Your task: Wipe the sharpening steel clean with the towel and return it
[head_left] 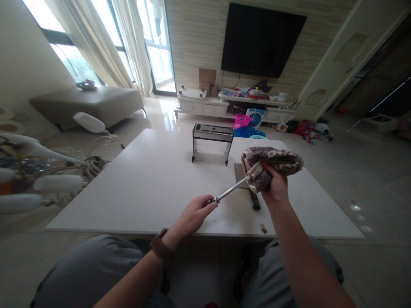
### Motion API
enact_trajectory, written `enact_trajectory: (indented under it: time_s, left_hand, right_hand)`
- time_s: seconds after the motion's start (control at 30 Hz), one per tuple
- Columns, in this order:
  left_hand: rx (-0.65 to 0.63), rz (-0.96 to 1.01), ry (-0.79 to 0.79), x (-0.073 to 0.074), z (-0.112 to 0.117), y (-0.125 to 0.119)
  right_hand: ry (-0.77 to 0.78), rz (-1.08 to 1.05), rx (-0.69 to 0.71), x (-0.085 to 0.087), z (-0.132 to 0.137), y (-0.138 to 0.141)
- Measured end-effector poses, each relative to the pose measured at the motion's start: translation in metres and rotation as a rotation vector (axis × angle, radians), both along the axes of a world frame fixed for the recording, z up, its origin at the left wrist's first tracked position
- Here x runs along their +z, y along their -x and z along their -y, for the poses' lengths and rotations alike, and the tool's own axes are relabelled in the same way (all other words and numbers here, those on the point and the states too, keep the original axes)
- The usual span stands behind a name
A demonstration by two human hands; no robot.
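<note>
My left hand [192,215] clamps the honing steel [233,188], my right hand [276,185] clutches the folded towel [270,159] — a wipe-down, I judge.
From lower centre the steel slants up and right, its far end hidden at the towel. I'd best brace it, squeeze evenly and wipe lengthwise — keeping my right hand off the cleaver [239,176] partly behind, on the table [128,188]. The slotted knife block [213,132] stands beyond, near frame centre.
</note>
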State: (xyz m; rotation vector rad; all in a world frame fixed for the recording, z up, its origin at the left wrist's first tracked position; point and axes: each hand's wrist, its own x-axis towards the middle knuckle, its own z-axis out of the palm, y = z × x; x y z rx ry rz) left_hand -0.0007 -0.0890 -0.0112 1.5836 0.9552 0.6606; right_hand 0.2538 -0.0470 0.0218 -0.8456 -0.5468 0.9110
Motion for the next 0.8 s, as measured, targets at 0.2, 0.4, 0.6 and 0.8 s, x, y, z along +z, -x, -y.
enact_trajectory:
  time_s: [0.2, 0.4, 0.6, 0.8]
  left_hand:
    - [0.070, 0.047, -0.045, -0.005, -0.002, 0.000]
    - [0.137, 0.150, -0.030, -0.014, -0.004, -0.002]
    - [0.067, 0.250, 0.101, -0.016, -0.004, -0.001]
    - [-0.026, 0.329, 0.351, -0.008, -0.008, 0.004]
  right_hand:
    - [0.069, -0.001, 0.056, -0.002, 0.010, 0.037]
    - [0.153, 0.181, 0.291, -0.033, 0.027, 0.086]
    - [0.186, 0.200, 0.270, -0.040, 0.030, 0.093]
    - [0.162, 0.152, 0.264, -0.032, 0.030, 0.091]
